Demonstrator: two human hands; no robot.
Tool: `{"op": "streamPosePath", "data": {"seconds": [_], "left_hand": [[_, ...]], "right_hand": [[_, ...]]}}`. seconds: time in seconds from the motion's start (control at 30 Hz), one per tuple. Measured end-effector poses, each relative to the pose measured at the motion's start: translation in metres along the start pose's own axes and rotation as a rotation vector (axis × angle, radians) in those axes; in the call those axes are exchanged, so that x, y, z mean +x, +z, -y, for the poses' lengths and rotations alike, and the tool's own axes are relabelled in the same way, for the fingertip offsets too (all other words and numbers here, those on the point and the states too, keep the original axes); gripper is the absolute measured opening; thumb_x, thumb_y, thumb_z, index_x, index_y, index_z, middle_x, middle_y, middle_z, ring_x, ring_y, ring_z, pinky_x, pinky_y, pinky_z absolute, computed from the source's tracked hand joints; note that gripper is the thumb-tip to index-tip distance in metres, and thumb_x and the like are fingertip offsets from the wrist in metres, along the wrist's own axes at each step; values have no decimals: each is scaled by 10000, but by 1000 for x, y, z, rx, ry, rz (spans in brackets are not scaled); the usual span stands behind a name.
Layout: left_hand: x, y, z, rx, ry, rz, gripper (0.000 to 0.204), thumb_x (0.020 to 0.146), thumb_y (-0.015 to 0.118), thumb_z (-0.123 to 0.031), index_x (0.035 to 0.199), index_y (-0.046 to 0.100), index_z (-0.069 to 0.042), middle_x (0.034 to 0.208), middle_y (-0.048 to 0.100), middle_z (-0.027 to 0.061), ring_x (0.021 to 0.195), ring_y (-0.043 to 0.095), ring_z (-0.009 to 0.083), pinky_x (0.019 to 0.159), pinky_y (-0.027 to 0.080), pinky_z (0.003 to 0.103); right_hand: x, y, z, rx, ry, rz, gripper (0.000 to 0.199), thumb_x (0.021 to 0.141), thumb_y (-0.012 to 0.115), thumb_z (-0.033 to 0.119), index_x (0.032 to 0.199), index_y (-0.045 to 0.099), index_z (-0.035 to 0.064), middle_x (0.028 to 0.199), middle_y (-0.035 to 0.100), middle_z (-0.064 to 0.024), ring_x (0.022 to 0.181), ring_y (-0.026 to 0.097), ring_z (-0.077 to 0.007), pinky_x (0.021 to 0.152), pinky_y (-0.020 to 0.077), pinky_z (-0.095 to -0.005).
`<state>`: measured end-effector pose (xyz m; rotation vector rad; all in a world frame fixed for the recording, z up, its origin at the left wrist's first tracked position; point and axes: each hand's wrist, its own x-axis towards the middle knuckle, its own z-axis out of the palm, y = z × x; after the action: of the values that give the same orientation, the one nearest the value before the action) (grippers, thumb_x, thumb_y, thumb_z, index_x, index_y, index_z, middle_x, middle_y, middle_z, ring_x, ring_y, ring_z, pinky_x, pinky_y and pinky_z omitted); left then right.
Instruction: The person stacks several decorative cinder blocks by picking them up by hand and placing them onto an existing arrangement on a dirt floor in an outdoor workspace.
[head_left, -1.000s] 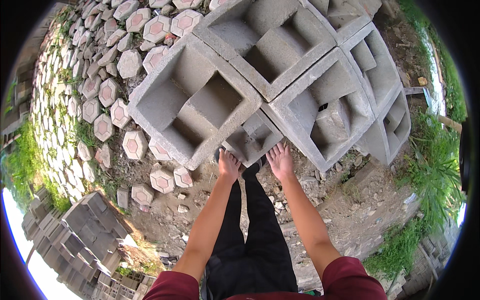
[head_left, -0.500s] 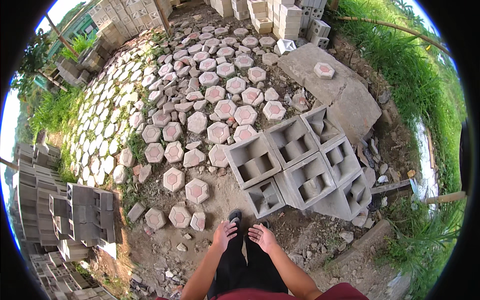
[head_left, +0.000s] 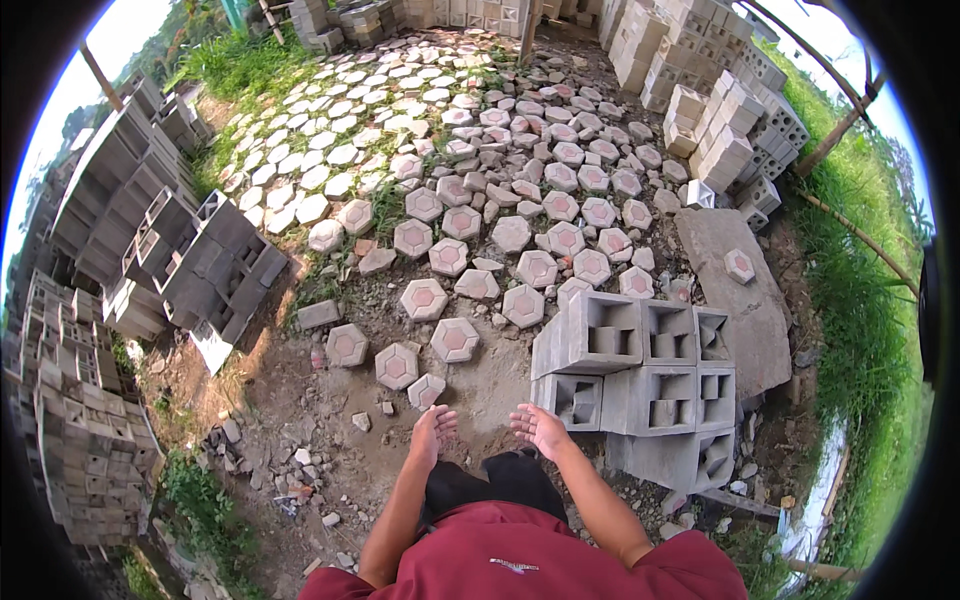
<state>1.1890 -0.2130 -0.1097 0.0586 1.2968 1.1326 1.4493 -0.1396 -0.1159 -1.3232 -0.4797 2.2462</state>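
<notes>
Both hands are empty right now: left hand (head_left: 432,432) and right hand (head_left: 540,428) hang in front of the body with fingers loosely spread, palms angled inward, gripping nothing. The hollow blocks (head_left: 640,385) sit just off the right hand at about 2 o'clock, packed tight in a grid with their holes showing, probably so they stack steady. Hexagonal pavers (head_left: 455,340) lie scattered at 12, a grey slab (head_left: 740,310) past the blocks

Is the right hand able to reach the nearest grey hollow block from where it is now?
Probably yes. The right hand is open and empty, just beside the nearest hollow block, with only bare dirt ground between them.
</notes>
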Motion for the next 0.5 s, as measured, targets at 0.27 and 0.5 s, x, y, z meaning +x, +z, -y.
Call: {"op": "streamPosePath", "data": {"seconds": [0.27, 0.5], "left_hand": [[-62, -167, -53, -92, 184, -211, 369, 958, 397, -355, 1129, 547, -64, 1022, 644, 52, 883, 601, 142, 772, 466, 310], [-124, -310, -100, -221, 386, -429, 368, 955, 397, -351, 1124, 550, -61, 1028, 646, 71, 920, 610, 171, 777, 474, 335]], "right_hand": [[57, 167, -20, -186, 54, 79, 387, 931, 465, 334, 1171, 487, 32, 1104, 599, -121, 963, 591, -228, 808, 481, -378], [112, 341, -98, -333, 131, 340, 356, 940, 457, 311, 1147, 508, 26, 1080, 614, -116, 929, 605, -216, 804, 489, -357]]}}
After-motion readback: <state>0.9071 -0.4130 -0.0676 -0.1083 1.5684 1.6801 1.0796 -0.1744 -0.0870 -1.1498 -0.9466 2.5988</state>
